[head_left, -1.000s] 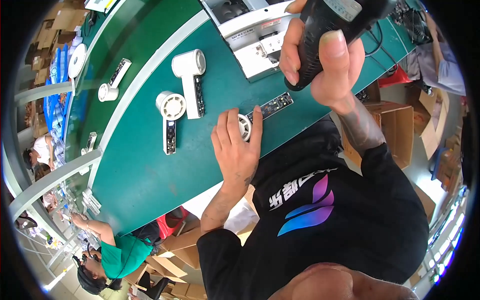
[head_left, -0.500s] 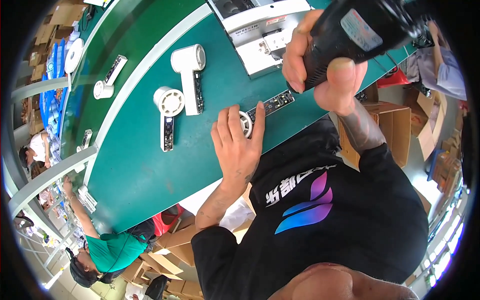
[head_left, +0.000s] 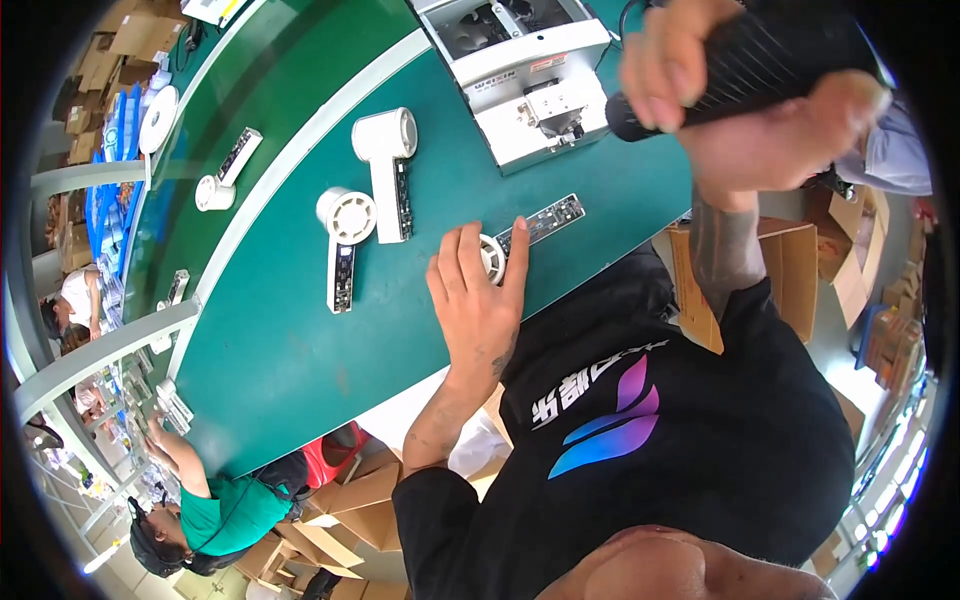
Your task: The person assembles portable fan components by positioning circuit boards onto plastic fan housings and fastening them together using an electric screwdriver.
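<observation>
My left hand (head_left: 478,290) lies flat on the green table (head_left: 270,370), fingers over the round white head of a hair-dryer part (head_left: 493,256) whose dark circuit-board handle (head_left: 548,220) sticks out to the right. My right hand (head_left: 740,90) is raised near the camera and grips a black ribbed electric screwdriver (head_left: 770,60). Two more white dryer bodies lie to the left: one upright T-shaped (head_left: 385,165), one with a round grille (head_left: 343,235).
A grey-white screw feeder machine (head_left: 525,80) stands at the table's far edge. Another white dryer part (head_left: 225,175) lies on the far green conveyor strip. Cardboard boxes (head_left: 790,270) stand on the floor at right. A person in a green shirt (head_left: 215,510) works at lower left.
My right hand has lifted the black screwdriver up and to the right, closer to the camera. My left hand stays on the white part.
</observation>
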The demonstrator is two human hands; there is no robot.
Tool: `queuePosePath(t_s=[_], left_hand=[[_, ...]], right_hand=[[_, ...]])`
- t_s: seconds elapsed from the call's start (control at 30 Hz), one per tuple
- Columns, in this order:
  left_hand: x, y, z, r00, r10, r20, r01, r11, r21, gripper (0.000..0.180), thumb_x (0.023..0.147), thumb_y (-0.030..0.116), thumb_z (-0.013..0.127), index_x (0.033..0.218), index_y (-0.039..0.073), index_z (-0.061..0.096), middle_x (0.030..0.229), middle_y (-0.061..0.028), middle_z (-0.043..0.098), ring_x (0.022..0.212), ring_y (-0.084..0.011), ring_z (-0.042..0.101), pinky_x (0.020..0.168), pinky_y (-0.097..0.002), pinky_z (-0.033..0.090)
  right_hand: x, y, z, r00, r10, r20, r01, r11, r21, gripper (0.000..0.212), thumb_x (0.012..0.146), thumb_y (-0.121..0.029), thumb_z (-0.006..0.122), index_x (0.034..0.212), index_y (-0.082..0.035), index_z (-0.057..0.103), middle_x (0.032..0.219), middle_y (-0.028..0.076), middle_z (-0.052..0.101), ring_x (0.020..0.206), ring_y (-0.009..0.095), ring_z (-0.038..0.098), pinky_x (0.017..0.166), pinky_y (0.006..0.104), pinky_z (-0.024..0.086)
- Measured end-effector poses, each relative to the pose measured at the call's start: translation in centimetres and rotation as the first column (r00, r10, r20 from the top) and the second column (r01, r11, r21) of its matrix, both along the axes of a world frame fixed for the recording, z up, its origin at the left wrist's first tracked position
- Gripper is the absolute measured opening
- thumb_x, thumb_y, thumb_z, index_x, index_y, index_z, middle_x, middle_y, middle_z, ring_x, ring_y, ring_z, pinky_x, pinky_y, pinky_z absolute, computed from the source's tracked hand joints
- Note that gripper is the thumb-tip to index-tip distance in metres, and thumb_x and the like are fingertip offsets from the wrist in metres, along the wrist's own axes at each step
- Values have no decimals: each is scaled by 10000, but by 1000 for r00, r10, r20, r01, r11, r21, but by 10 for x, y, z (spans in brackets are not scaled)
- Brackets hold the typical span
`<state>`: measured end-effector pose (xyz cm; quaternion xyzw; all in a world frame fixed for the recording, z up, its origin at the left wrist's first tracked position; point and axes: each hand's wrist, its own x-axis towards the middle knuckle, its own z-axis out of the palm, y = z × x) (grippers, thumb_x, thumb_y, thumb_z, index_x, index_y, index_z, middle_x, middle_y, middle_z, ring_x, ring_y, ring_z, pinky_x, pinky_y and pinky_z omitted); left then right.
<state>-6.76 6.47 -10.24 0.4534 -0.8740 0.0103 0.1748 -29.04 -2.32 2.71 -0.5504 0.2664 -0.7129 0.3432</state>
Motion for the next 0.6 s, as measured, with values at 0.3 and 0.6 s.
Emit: queuePosePath(t_s=[0.3, 0.6], left_hand=[[-3, 0, 3, 1000, 1, -6, -1, 999, -54, 489, 834, 38, 629, 1305, 156, 684, 1222, -216, 557, 1142, -377, 558, 881, -477, 482], [0, 1, -2, 999, 19, -28, -20, 999, -37, 587, 784, -37, 659, 1323, 194, 685, 1253, -192, 531, 1187, -380, 536, 936, -482, 461]], right_hand=[[23, -18, -17, 987, -89, -134, 112, 979, 173, 474, 1043, -408, 571, 1124, 58, 553, 625, 57, 576, 449, 100, 502, 426, 247, 386], [17, 28, -43, 994, 37, -100, -11, 968, 250, 855, 931, -730, 530, 1264, 54, 461, 626, 87, 527, 451, 136, 494, 440, 277, 421]])
